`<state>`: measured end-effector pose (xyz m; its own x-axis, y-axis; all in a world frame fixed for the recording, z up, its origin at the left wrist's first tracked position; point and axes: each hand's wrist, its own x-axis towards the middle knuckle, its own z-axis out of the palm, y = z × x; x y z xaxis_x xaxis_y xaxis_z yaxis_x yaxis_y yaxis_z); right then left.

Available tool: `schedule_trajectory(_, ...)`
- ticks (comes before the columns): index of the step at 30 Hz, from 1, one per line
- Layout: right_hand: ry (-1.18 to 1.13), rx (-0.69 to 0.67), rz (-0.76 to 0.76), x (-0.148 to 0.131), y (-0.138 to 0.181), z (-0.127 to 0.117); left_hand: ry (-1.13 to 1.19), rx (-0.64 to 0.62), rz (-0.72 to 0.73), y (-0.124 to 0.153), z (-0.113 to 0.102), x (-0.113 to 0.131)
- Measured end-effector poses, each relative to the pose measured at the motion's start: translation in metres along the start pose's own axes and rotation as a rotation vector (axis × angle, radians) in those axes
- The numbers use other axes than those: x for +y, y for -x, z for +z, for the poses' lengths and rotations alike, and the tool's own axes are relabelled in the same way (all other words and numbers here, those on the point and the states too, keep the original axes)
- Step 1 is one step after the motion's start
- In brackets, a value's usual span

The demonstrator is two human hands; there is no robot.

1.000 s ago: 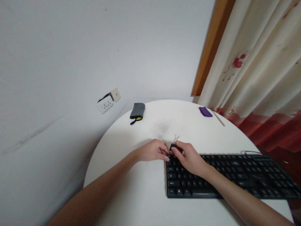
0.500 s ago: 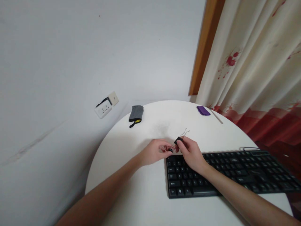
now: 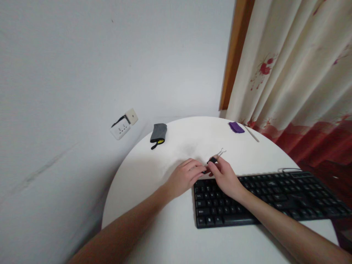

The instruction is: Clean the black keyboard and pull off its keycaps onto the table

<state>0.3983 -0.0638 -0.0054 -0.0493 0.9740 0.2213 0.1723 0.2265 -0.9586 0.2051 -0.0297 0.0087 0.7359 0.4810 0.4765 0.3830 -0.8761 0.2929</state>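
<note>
My right hand (image 3: 227,179) grips a keycap puller (image 3: 212,160) by its black handle, and the two thin wire prongs point up and away to the right. Close against it, my left hand (image 3: 185,176) is closed with the fingertips pinched on a small black keycap (image 3: 204,171), mostly hidden by the fingers. Both hands meet over the upper left corner of a black keyboard (image 3: 275,198), which lies on a round white table (image 3: 154,227). My right wrist and forearm cross above its keys.
A folded grey cloth (image 3: 158,132) with a black loop lies at the table's far left. At the far right are a purple cloth (image 3: 236,127) and a thin pale stick (image 3: 251,133). Wall sockets (image 3: 120,128) and a curtain (image 3: 302,73) border the table.
My left hand has turned over and moved right, so its back faces up and its fingertips meet my right hand. The puller has tilted slightly to the right.
</note>
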Motion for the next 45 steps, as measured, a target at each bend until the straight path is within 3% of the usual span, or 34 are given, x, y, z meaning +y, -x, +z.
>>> schedule_trajectory(4, 0.050, 0.005, -0.031, 0.004, 0.002, -0.001, -0.068, 0.008, 0.026, -0.004, 0.001, 0.004)
schedule_trajectory(8, 0.059, 0.030, -0.038, 0.001, 0.002, -0.002, 0.022, 0.064, 0.034, -0.004, 0.004, 0.013)
schedule_trajectory(11, 0.040, 0.038, -0.004, 0.000, 0.001, -0.002, 0.112, 0.152, -0.038, -0.004, 0.005, 0.006)
schedule_trajectory(13, 0.030, 0.046, 0.024, 0.001, 0.001, -0.002, 0.131, 0.237, -0.142, -0.007, 0.004, -0.014)
schedule_trajectory(16, 0.031, 0.045, 0.036, 0.004, 0.001, -0.001, 0.085, 0.330, -0.353, -0.014, -0.002, -0.062)
schedule_trajectory(20, 0.043, 0.017, 0.027, 0.006, 0.002, -0.001, -0.008, 0.241, -0.513, -0.025, -0.007, -0.129)
schedule_trajectory(24, 0.026, 0.007, 0.038, 0.005, 0.002, -0.001, -0.016, 0.204, -0.518, -0.031, -0.001, -0.161)
schedule_trajectory(34, 0.094, -0.017, 0.046, 0.000, 0.006, -0.002, 0.016, 0.200, -0.537, -0.028, 0.013, -0.183)
schedule_trajectory(45, 0.120, -0.014, 0.041, 0.001, 0.008, -0.003, 0.024, 0.219, -0.545, -0.029, 0.015, -0.183)
